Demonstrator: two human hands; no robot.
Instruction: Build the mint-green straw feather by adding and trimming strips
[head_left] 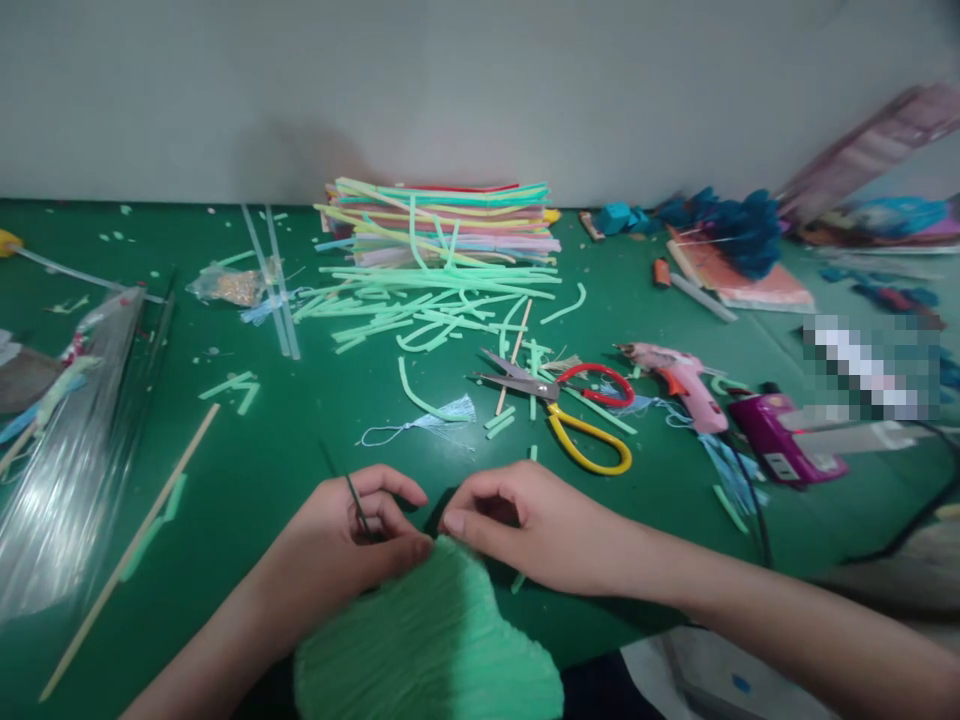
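A wide piece of ribbed light-green crepe paper hangs toward me at the bottom centre, its narrow end at my fingertips. My left hand is closed at that end, thumb on the paper. A thin dark green wire passes between its fingers and sticks up past them. From the other side, my right hand pinches the same narrow end between thumb and forefinger. Beyond the hands lie scissors with one red and one yellow handle, blades apart, and a light-blue tassel.
Many cut green strips lie before a bundle of coloured strips. A pink glue gun and a purple one lie at right. A wooden stick and clear plastic wrap are at left.
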